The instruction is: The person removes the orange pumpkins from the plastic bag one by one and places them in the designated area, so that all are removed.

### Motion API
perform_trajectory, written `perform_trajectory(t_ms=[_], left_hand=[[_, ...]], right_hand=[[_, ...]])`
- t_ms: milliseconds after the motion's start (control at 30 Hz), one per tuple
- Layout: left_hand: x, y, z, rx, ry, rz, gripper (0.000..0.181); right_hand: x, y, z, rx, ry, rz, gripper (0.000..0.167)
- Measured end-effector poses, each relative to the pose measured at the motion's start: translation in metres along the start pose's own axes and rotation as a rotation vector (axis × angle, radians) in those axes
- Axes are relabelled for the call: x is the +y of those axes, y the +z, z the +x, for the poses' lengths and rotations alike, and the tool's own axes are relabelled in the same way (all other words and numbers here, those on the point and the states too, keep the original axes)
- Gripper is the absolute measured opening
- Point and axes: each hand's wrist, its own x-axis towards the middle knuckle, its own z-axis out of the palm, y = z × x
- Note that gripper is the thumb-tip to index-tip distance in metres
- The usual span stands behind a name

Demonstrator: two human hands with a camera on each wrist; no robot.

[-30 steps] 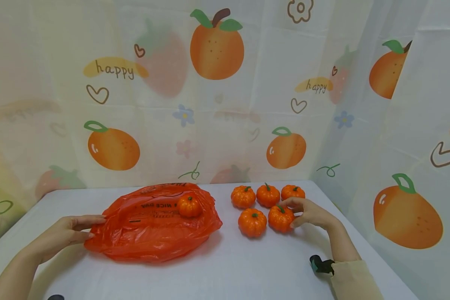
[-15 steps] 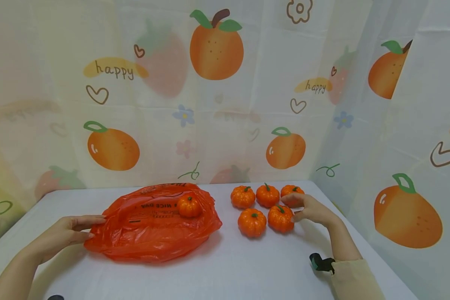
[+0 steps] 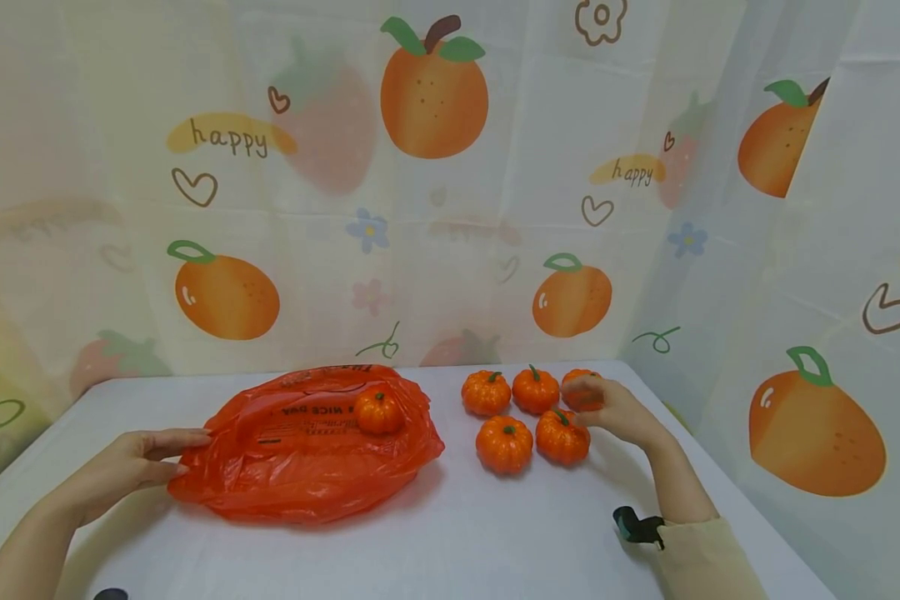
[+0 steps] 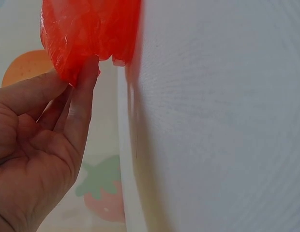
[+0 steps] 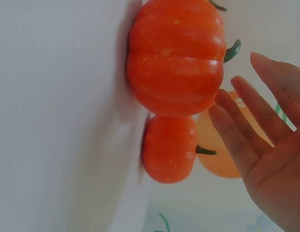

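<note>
In the head view my left hand [image 3: 123, 471] pinches the left edge of a red plastic bag [image 3: 292, 487], which lies with its mouth open on the table. The left wrist view shows the thumb and fingers [image 4: 84, 104] closed on the film. Inside the bag, to its right, sits a small orange pumpkin [image 3: 377, 415]. Over on the right, my right hand [image 3: 630, 414] hovers above a front pumpkin [image 3: 561, 442], partly covering a back pumpkin [image 3: 577, 377]. Its fingers are spread and hold nothing; in the right wrist view they stand beside the large near pumpkin [image 5: 174, 58].
Other pumpkins stand close by: one at the front [image 3: 504, 446], one at the back left [image 3: 485, 394] and one at the back middle [image 3: 536, 391]. A white-covered table [image 3: 420, 550] carries everything. A printed curtain [image 3: 450, 217] closes off the back and right.
My right hand has come off the front right pumpkin and shifted up and back toward the back right one. That front pumpkin stays in place. My left hand and the bag have not moved.
</note>
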Motion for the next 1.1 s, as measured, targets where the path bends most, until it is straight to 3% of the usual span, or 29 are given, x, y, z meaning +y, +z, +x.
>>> perform_trajectory(t_ms=[400,633,900,1100], left_hand=[[0.0,0.0,0.0,-0.007,0.014,-0.009,0.047],[-0.001,0.0,-0.001,-0.001,0.032,-0.002,0.046],[-0.001,0.001,0.0,0.0,0.027,-0.006,0.047],[0.0,0.0,-0.001,0.0,0.025,-0.001,0.047]], right_hand=[[-0.038,0.021,0.008,0.163,0.015,-0.084,0.039],[-0.064,0.035,0.014,0.227,-0.064,-0.087,0.038],[-0.088,0.051,0.017,0.203,-0.119,-0.006,0.043],[-0.106,0.066,0.02,0.184,-0.177,-0.024,0.042]])
